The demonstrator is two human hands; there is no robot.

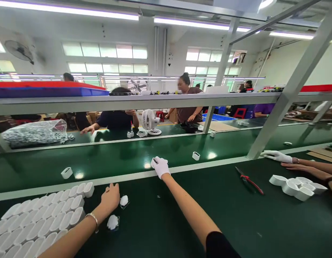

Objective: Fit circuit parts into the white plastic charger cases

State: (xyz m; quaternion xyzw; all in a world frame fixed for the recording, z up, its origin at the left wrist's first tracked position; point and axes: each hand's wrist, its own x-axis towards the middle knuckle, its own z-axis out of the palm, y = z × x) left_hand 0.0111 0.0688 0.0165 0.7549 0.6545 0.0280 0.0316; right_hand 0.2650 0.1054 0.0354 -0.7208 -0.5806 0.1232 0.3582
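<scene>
My right hand (pixel 160 166), in a white glove, reaches forward to the conveyor belt (pixel 123 161) and is closed on a small white plastic case (pixel 154 161) at the belt's near edge. My bare left hand (pixel 110 196) rests on the green worktable (pixel 182 215), fingers curled, beside a row of white cases (pixel 47 218). Two small white tufts on clear pads lie just right of that hand, one by the fingers (pixel 124 200) and one by the wrist (pixel 112 222). Nothing shows in the left hand.
Single white cases ride the belt (pixel 66 172) (pixel 196 156). Red-handled cutters (pixel 249 181) and a cluster of white cases (pixel 297 186) lie at right, near another person's hands (pixel 278 156). A small desk fan (pixel 150 122), a bag of parts (pixel 37 133) and seated workers are beyond. A slanted metal post (pixel 286 96) rises at right.
</scene>
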